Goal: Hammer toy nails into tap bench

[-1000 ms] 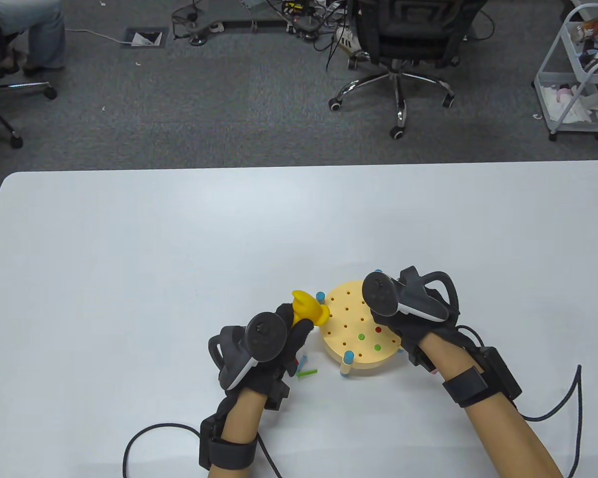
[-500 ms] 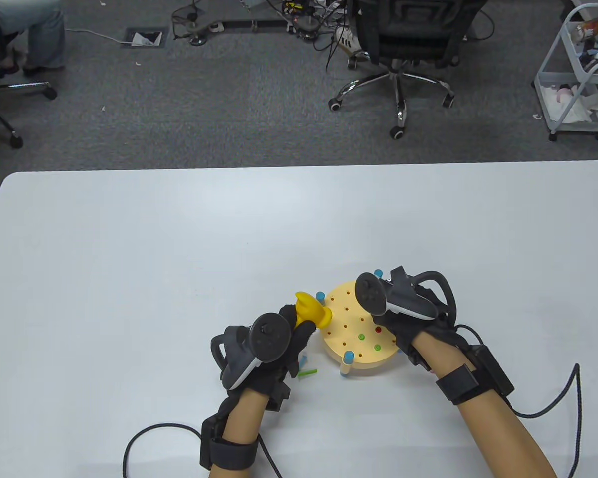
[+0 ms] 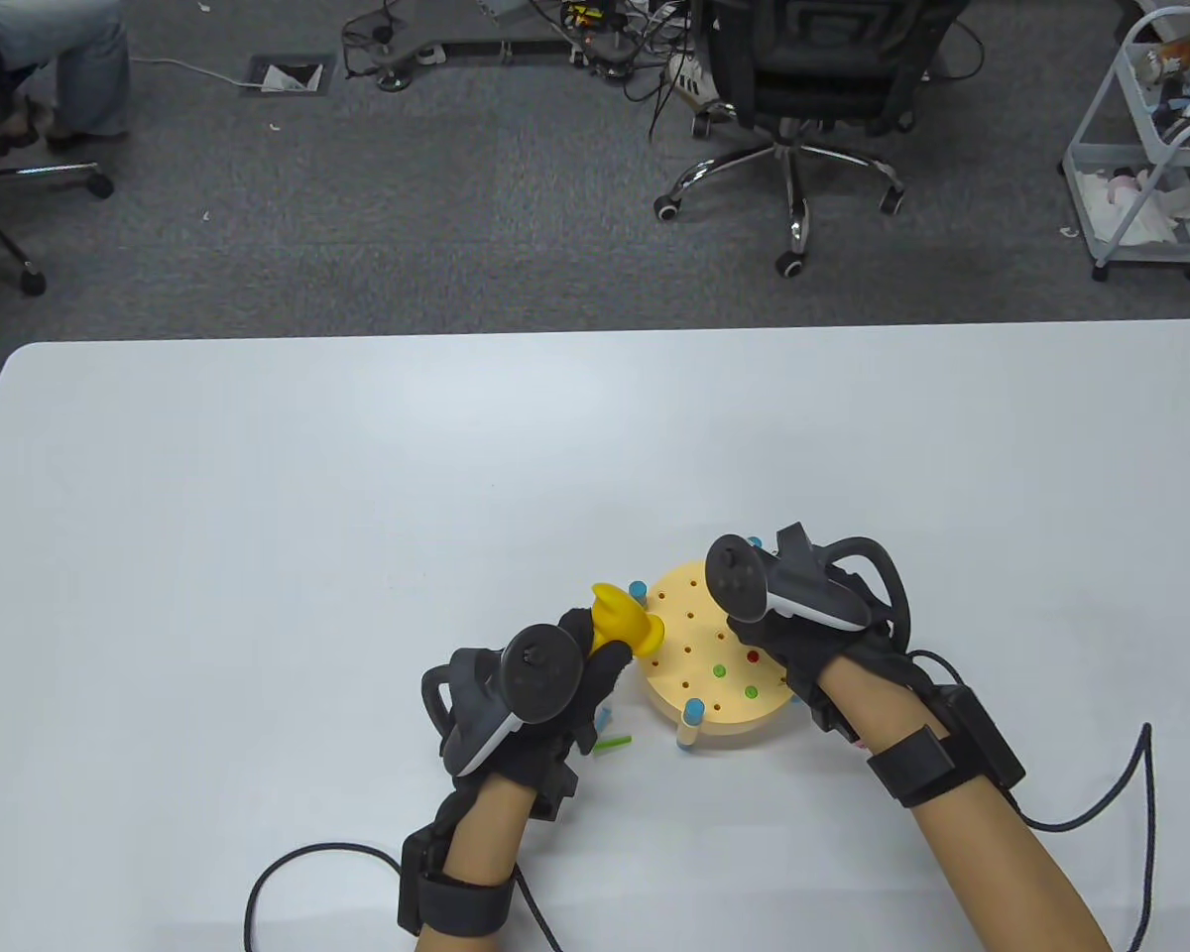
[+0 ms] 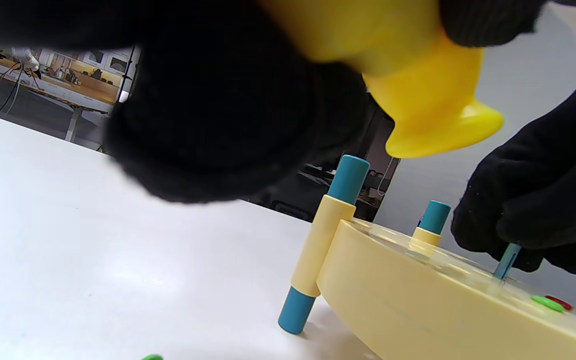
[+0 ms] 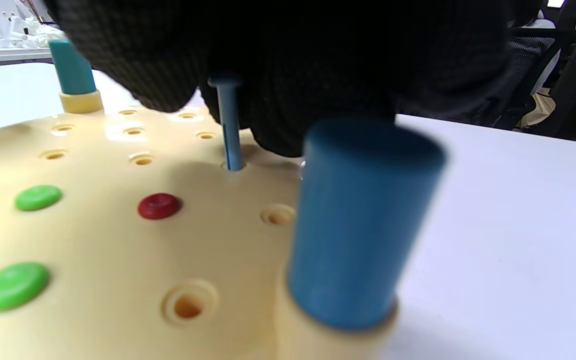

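The round cream tap bench (image 3: 699,684) stands on blue legs near the table's front. Two green nails (image 3: 720,671) and a red nail (image 3: 753,655) sit flush in it. My left hand (image 3: 565,674) grips the yellow toy hammer (image 3: 623,622), its head just above the bench's left edge; the hammer head also shows in the left wrist view (image 4: 433,105). My right hand (image 3: 764,635) pinches a blue nail (image 5: 229,125) upright with its tip in a hole of the bench (image 5: 118,260). The blue nail also shows in the left wrist view (image 4: 507,261).
Loose green and blue nails (image 3: 610,741) lie on the white table (image 3: 258,545) beside my left hand. A blue corner post (image 5: 363,225) stands close to the right wrist camera. Glove cables trail along the table's front edge. Office chairs and a cart stand beyond the table.
My right hand has shifted slightly left over the bench. The hammer in my left hand has moved a little right and down toward the bench edge.
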Tool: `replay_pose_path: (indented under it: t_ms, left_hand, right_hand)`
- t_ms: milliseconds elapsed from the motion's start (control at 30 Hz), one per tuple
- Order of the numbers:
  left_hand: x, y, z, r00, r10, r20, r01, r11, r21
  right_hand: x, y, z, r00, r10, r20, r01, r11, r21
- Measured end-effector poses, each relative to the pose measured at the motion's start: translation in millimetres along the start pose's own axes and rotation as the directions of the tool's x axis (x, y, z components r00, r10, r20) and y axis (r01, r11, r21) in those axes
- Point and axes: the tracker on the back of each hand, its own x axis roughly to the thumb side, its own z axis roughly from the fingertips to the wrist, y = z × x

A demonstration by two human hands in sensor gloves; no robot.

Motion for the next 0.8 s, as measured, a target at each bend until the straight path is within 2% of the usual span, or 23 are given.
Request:
replay_pose_path:
  t_ms: [133,233,300,467,633,800]
  left_hand:
    - [0.6,-0.7,0.1,1.0,-0.003,0.003,0.003,1.0,-0.001]
    - [1.0,-1.1,0.2,1.0,-0.008,0.005,0.008,1.0,-0.001]
    - [1.1,-1.0,0.2,1.0,-0.008,0.005,0.008,1.0,0.002]
    - [1.9,-4.7,-0.2,1.0,-0.019,0.002,0.019,1.0,-0.004]
    - [2.9,-7.5,-0.5,0.999,-0.035,0.003,0.035,0.999,-0.01]
    - [4.5,-7.9,-0.4,0.999,-0.039,0.012,0.039,0.999,-0.009]
  right_hand:
    - [-12.0,-11.4,14.9,0.999,-0.046,0.022,0.047,0.997,-0.065]
    - [-27.9,-13.3,34.4,0.994,-0.108,0.037,0.112,0.978,-0.174]
    - [-37.5,-3.7,47.7,0.982,-0.177,0.066,0.187,0.958,-0.215]
    - [-51.3,39.0,71.6,0.945,-0.31,0.109,0.328,0.903,-0.279]
    - [-53.0,64.0,74.5,0.942,-0.323,0.089,0.332,0.866,-0.373]
    - [-51.9,77.5,75.7,0.952,-0.3,0.061,0.294,0.842,-0.453]
